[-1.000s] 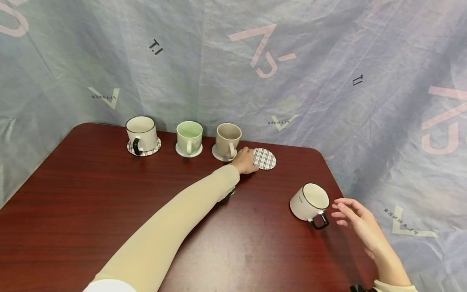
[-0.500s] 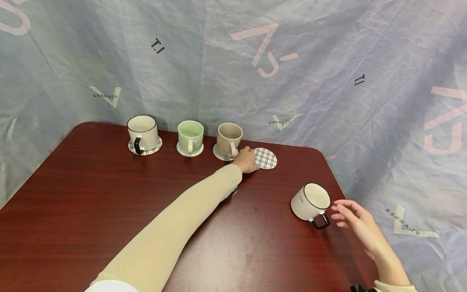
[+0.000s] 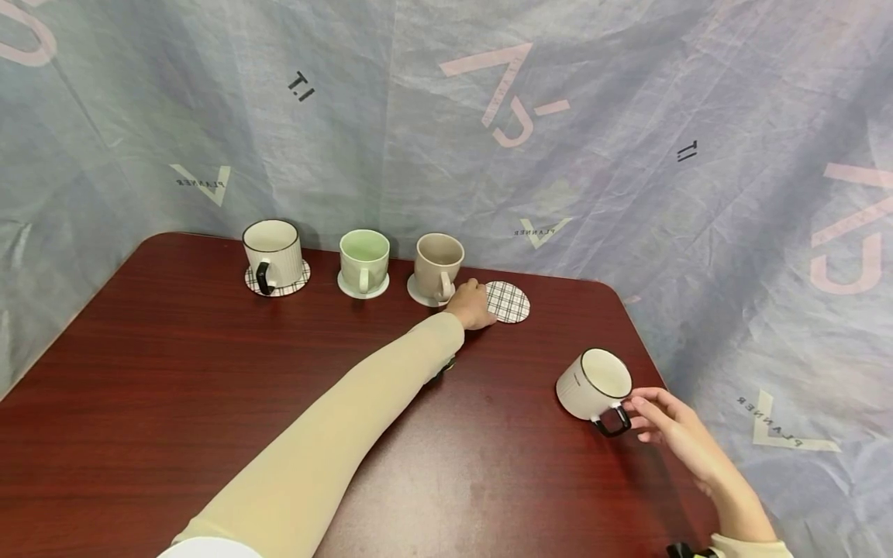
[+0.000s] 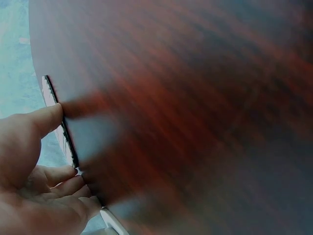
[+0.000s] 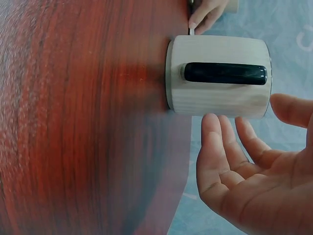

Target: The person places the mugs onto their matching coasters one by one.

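My left hand (image 3: 469, 304) rests at the left edge of a round checked coaster (image 3: 508, 302). In the left wrist view its thumb touches the rim of the coaster (image 4: 67, 142), and the other fingers bend toward the table. At the right stands a white ribbed mug (image 3: 586, 391), dark-rimmed, with a black handle (image 3: 612, 421). Close beside this mug, my right hand (image 3: 677, 438) has its fingers extended and loosely bent. The right wrist view shows its fingertips by the side of the mug (image 5: 220, 100); whether they touch is unclear.
Along the back stand a white mug (image 3: 272, 256) on a checked coaster, a green cup (image 3: 364, 260) and a beige cup (image 3: 438, 263), each on a pale coaster. The dark red table (image 3: 174, 403) ends at a grey printed cloth (image 3: 391, 116).
My right hand has moved left, closer to the mug's handle side. The left hand and the coaster stay in place.
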`<state>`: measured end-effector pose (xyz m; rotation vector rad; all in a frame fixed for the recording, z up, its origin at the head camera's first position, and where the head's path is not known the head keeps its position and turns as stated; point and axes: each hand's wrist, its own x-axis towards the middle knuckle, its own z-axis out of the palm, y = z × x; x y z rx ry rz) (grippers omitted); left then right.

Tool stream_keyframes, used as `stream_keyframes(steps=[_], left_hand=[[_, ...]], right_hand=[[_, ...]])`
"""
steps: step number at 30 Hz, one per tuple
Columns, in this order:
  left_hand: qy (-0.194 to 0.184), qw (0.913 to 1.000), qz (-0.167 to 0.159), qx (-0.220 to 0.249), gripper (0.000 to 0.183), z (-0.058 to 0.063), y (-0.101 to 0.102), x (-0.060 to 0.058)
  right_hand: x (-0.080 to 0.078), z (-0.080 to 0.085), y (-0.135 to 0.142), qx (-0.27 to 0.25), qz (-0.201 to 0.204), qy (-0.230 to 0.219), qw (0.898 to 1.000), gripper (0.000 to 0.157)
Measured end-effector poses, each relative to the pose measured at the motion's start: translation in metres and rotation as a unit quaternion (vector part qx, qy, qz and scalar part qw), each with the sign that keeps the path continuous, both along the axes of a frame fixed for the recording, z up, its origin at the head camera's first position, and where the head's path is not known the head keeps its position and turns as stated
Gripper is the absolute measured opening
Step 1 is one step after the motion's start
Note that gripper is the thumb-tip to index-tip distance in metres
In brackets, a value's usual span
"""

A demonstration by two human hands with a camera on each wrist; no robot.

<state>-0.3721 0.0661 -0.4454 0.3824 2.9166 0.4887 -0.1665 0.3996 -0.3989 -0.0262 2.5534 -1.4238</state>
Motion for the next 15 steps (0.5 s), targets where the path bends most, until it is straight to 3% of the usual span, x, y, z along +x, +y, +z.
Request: stream_keyframes(steps=[15], left_hand=[[0.01, 0.9999, 0.004, 0.001, 0.071, 0.0022, 0.0006, 0.0035]], right_hand=[[0.0013, -0.0096, -0.0057, -0.02, 0.042, -0.032, 0.998, 0.042]])
